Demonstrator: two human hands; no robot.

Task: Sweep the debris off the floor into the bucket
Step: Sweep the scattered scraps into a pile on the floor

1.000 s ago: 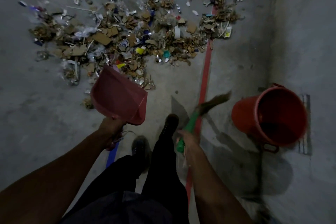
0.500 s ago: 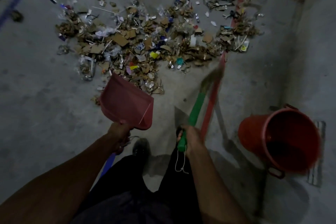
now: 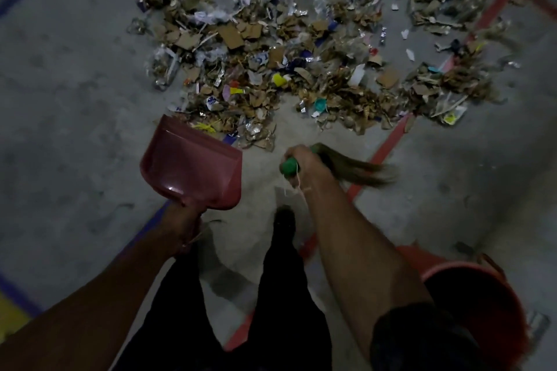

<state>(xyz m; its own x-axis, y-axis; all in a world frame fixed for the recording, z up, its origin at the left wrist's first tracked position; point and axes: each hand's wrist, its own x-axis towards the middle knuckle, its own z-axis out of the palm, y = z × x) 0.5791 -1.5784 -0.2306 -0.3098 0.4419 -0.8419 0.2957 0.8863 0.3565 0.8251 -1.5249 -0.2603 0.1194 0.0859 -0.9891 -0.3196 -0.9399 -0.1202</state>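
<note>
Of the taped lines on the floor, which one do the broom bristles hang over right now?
The red tape line right of the debris. The broom bristles in the right hand cross it; the blue tape line runs under the dustpan, by the left hand.

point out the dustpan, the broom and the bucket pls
dustpan point(image 3: 193, 166): head view, on the inside of the pink pan, held by the left hand.
broom point(image 3: 358, 172): head view, on the brown bristles, right of the right hand.
bucket point(image 3: 488, 289): head view, on the orange rim, lower right.
</note>
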